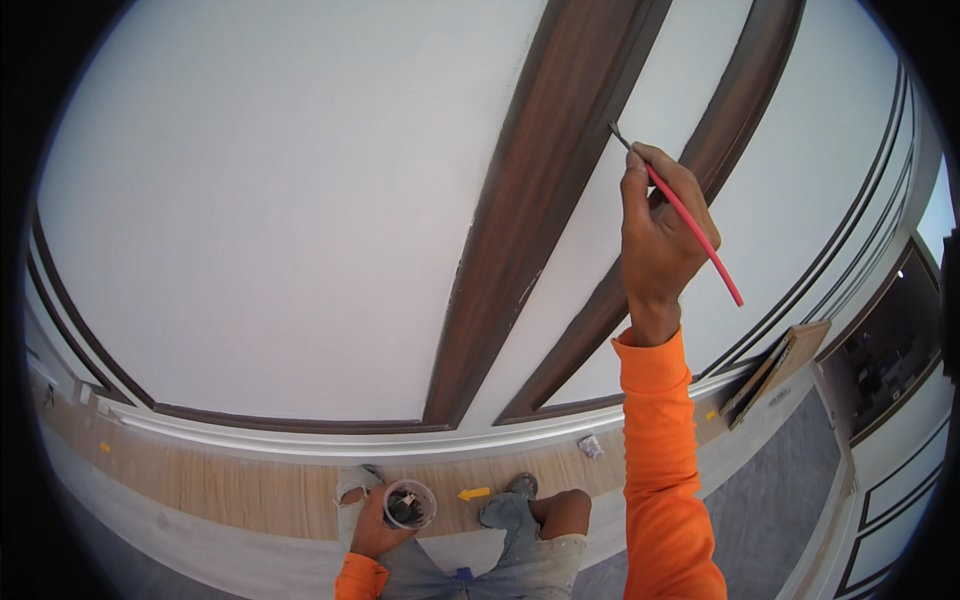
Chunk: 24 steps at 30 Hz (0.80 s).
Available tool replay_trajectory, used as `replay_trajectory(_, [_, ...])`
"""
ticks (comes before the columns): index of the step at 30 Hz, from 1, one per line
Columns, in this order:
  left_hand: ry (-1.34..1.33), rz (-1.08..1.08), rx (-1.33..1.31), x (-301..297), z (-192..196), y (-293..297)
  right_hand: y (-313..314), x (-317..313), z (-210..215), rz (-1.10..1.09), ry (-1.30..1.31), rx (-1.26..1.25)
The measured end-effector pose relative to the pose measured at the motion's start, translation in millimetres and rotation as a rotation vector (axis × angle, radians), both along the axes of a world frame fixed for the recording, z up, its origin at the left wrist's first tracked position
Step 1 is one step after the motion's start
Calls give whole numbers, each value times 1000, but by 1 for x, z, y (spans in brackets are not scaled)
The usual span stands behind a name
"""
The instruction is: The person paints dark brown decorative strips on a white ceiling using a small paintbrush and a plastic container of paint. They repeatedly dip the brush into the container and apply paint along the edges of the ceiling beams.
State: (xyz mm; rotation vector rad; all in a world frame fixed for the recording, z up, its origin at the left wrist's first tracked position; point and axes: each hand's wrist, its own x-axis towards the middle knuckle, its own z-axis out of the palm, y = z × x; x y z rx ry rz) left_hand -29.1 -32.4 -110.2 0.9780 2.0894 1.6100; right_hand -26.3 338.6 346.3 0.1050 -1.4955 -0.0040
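Observation:
Raised against the wall, my right hand (pixel 667 225) pinches a thin paintbrush (pixel 697 232) with a red handle. Its dark bristle tip meets the right edge of a wide brown wooden trim strip (pixel 540 200), beside a narrow white band of wall. Low down in front of my legs, my left hand (pixel 376 528) is wrapped round a small clear plastic cup (pixel 411 504). Dark stuff and some pale bits show inside the cup; I cannot tell exactly what they are. Pale chips mark the edges of the wide strip.
A second brown trim strip (pixel 740 95) runs to the right, by my right wrist. White wall panel (pixel 280 220) fills the left. Wooden boards (pixel 775 370) lean against the wall at right. A small crumpled packet (pixel 591 446) and a yellow arrow sticker (pixel 473 494) lie on the floor.

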Motion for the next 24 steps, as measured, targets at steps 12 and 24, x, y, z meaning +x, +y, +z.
replay_trajectory(12, [11,-6,26,0,-2,1,-1,4,5,-30,24,47])
replay_trajectory(24, [-2,-4,28,0,3,5,-1,7,6,30,-73,-62])
